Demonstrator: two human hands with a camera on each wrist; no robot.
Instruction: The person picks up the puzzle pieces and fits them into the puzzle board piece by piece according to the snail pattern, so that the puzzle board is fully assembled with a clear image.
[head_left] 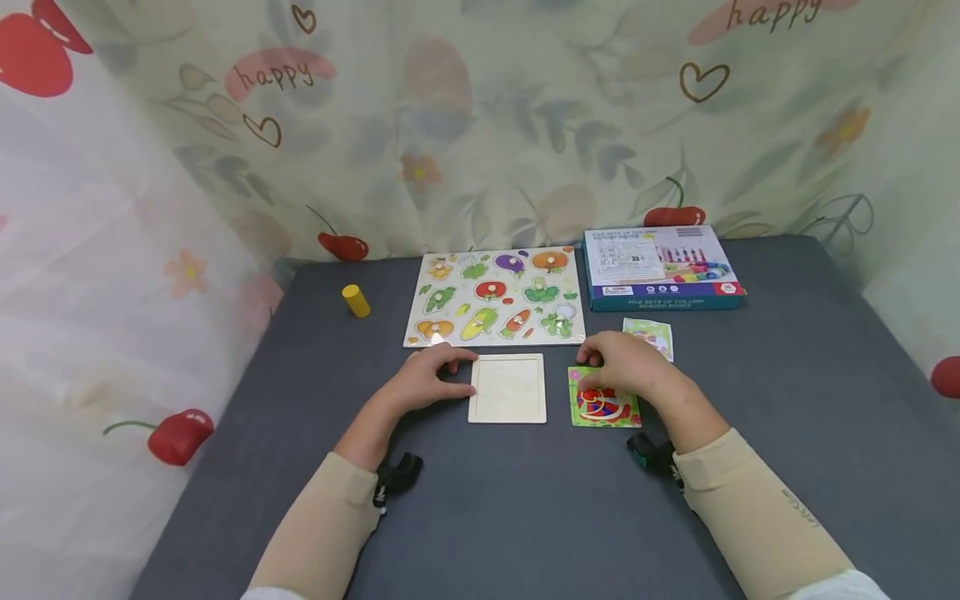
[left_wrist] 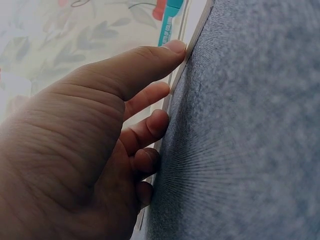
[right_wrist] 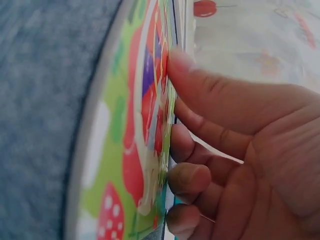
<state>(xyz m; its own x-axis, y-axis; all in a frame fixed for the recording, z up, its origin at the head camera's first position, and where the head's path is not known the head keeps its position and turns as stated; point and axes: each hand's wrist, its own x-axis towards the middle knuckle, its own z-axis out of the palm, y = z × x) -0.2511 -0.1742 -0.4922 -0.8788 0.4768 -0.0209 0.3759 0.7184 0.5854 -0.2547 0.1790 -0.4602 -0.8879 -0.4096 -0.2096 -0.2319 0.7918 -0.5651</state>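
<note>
Dark grey table (head_left: 525, 517) with vegetable board (head_left: 491, 312), box (head_left: 663, 268), yellow cylinder (head_left: 356, 302), pale square tray (head_left: 507, 389), green picture tile (head_left: 603, 410), printed card (head_left: 654, 336).

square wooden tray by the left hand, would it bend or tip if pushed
The square wooden tray would probably stay stiff, since it looks like wood with a raised rim. Lying flat on the grey table, it should slide rather than tip. Its thin edge suggests it is fairly light.

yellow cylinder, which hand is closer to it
Left. In the head view, the left hand is below and right of the yellow cylinder; the right hand is farther right, at the green picture board.
</note>
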